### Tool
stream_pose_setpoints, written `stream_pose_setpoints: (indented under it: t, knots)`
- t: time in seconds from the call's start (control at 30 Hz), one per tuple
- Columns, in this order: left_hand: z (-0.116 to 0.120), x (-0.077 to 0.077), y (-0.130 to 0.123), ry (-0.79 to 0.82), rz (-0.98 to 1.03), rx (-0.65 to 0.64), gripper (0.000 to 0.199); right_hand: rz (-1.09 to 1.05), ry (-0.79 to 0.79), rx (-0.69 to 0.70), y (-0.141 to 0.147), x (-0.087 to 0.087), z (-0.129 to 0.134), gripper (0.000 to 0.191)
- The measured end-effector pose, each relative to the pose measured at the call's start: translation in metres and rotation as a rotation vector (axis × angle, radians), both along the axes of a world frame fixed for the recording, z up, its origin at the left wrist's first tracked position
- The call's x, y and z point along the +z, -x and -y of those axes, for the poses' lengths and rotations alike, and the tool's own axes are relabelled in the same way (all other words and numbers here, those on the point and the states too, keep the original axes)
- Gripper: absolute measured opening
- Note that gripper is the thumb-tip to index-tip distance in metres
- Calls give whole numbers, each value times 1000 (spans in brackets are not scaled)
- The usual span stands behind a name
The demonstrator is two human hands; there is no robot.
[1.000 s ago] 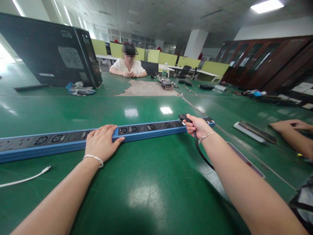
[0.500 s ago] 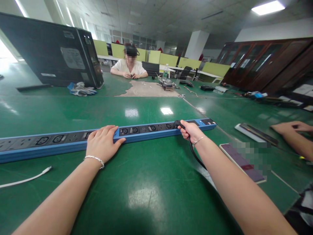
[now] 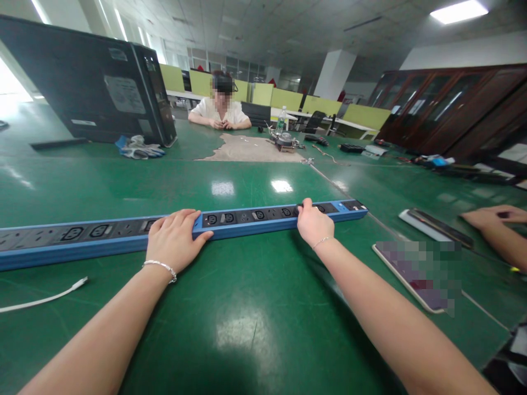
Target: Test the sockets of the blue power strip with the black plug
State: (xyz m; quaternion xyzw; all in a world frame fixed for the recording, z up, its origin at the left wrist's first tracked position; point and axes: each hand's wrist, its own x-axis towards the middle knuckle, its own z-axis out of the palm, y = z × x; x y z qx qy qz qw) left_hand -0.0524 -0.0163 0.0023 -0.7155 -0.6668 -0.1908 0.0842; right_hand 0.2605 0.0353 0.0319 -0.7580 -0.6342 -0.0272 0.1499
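A long blue power strip [image 3: 247,224] with black sockets lies across the green table in front of me. My left hand [image 3: 174,239] is laid over its middle, fingers across the top and thumb along the near side, gripping it. Farther right, my right hand [image 3: 315,226] is closed on a black plug [image 3: 300,208] at one of the sockets near the strip's right end. Most of the plug is hidden by my fingers, and I cannot tell how deep it sits. Its cord is largely out of sight behind my hand and forearm.
At left are a white cable [image 3: 53,299], work gloves [image 3: 142,148] and a black computer case [image 3: 111,88]. On the right lie a phone [image 3: 405,277], a dark slim object [image 3: 440,226] and another person's hands [image 3: 489,216]. A person [image 3: 220,109] sits across the table.
My right hand has turned over the plug, its knuckles now upward and covering more of the plug and cord. My left hand and the strip stay in place.
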Motion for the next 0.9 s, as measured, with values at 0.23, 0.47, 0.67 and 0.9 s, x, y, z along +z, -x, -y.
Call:
stream_pose_setpoints:
  t: [0.23,0.47,0.67,0.9]
  knots:
    - [-2,-2,1,-8,-20,5,54,138,210,63,-2,19,-7,34]
    - [-2,-3,1,-14,-24,5,54,229,210,38,2,21,-3,34]
    - [-2,-4,1,-42,-29,6,54,183,164,-13,3,16,-4,35]
    - [0,-3,0,-57,-15,5,52,129,112,-39,-1,13,-6,37]
